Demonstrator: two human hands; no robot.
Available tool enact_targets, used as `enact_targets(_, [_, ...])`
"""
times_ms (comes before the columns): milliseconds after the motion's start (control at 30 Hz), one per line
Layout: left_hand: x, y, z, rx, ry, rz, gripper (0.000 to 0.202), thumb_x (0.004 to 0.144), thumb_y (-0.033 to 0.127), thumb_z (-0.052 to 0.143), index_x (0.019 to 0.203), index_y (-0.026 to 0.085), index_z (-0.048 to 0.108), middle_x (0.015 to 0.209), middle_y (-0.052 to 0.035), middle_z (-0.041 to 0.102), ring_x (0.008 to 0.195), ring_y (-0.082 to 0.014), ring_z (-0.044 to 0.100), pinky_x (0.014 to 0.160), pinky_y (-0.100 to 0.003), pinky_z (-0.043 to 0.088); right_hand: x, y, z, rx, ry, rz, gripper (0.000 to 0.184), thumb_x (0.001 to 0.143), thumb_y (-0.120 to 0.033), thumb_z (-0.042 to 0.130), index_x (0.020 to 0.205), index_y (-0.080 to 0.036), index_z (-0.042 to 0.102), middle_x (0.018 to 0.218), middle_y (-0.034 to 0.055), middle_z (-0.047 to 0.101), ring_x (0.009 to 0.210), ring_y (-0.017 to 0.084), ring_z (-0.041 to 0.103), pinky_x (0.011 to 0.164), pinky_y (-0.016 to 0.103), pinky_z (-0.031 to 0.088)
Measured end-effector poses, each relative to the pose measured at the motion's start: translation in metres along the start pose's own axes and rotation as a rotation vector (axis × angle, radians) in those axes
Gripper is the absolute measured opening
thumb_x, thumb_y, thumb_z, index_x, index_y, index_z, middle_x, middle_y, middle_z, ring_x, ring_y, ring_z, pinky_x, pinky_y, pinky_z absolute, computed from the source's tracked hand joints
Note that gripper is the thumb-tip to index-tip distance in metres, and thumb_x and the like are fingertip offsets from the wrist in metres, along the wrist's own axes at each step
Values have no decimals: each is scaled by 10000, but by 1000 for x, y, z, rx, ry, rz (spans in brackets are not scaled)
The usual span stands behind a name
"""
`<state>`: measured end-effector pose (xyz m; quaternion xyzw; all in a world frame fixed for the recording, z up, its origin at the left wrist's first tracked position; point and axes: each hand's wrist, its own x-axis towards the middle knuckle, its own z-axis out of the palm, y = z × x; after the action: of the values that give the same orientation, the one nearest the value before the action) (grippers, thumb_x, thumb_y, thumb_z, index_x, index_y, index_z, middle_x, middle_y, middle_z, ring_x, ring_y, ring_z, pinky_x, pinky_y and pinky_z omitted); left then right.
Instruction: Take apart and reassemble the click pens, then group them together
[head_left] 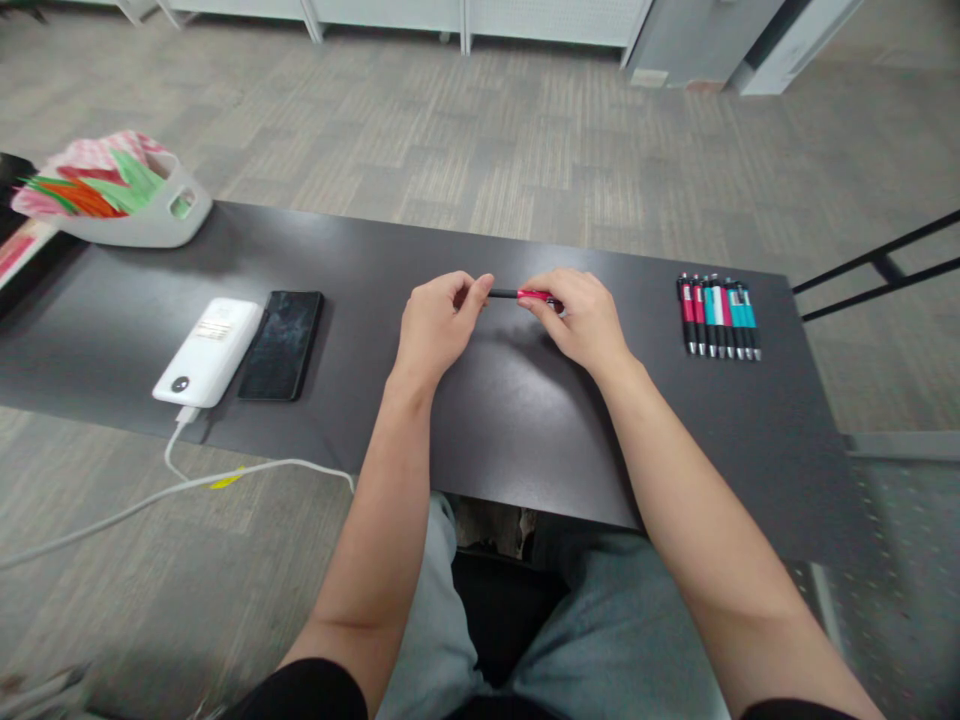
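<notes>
Between my hands, above the middle of the dark table (517, 440), is a red and black pen (506, 293), held level. My left hand (444, 318) pinches its black end between thumb and fingers. Around the red part, the fingers of my right hand (574, 310) are closed. My fingers cover both ends of the pen. To the right, several pens (718, 315) in red, teal and white lie side by side in a row, their black grips and silver tips toward me.
On the left lie a white power bank (208, 350) with a white cable (277, 464) plugged in, and a black phone (281, 345). A white basket (187, 215) of colourful items stands at the far left corner. A black metal frame (885, 262) is beyond the right edge.
</notes>
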<state>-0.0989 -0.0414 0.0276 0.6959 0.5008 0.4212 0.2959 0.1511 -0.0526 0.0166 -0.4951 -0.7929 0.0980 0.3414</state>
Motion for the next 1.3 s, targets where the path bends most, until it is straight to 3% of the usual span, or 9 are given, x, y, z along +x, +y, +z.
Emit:
enact_targets(167, [1, 4, 0, -18, 16, 12, 535, 1147, 736, 732, 885, 270, 722, 898, -47, 793, 896, -246, 717, 861, -364, 572, 1, 2, 2, 37, -13, 24, 435, 1223, -664, 587, 1181, -339, 874, 1143, 105, 899, 1048, 360, 810, 1004, 532, 618])
enact_targets(333, [1, 5, -1, -1, 34, 61, 468, 1146, 660, 761, 879, 278, 718, 897, -45, 769, 890, -253, 697, 881, -392, 580, 3, 5, 4, 89, -39, 24, 488, 1228, -698, 557, 1174, -337, 881, 1142, 97, 910, 1049, 349, 826, 987, 510, 642])
enact_targets(600, [1, 7, -1, -2, 40, 86, 418, 1146, 577, 782, 865, 274, 722, 892, -41, 767, 849, -242, 682, 874, -401, 581, 4, 4, 2, 116, -32, 31, 382, 1216, -614, 645, 1135, -334, 891, 1120, 90, 914, 1023, 340, 840, 981, 504, 651])
enact_targets(767, [2, 7, -2, -17, 30, 56, 280, 1122, 462, 823, 921, 272, 777, 966, -45, 827, 921, -247, 729, 907, -391, 610, 2, 8, 0, 173, 86, 61, 332, 1111, -632, 826, 1117, -306, 885, 1062, 88, 888, 952, 314, 804, 912, 483, 653])
enact_targets(933, [1, 7, -3, -39, 60, 29, 193, 1110, 425, 826, 1000, 266, 821, 1023, -45, 866, 925, -232, 750, 846, -360, 600, 4, 29, 10, 409, 267, 211, 586, 938, -829, 945, 1163, -305, 811, 942, 13, 777, 793, 222, 710, 744, 389, 624])
enact_targets(1133, [-2, 8, 2, -35, -111, 30, 118, 990, 363, 896, 1011, 256, 852, 1000, -35, 879, 891, -222, 771, 790, -338, 580, 13, 27, 18, 699, 354, 348, 696, 944, -918, 887, 1354, -388, 700, 1121, 20, 827, 951, 235, 835, 804, 378, 718])
enact_targets(1300, [-4, 7, 4, -70, -188, 56, 290, 1060, 549, 839, 1007, 266, 865, 1002, -51, 900, 906, -239, 792, 843, -356, 604, 10, 24, 18, 702, 353, 361, 728, 1000, -897, 847, 1512, -417, 652, 1209, 40, 869, 1095, 278, 888, 889, 429, 772])
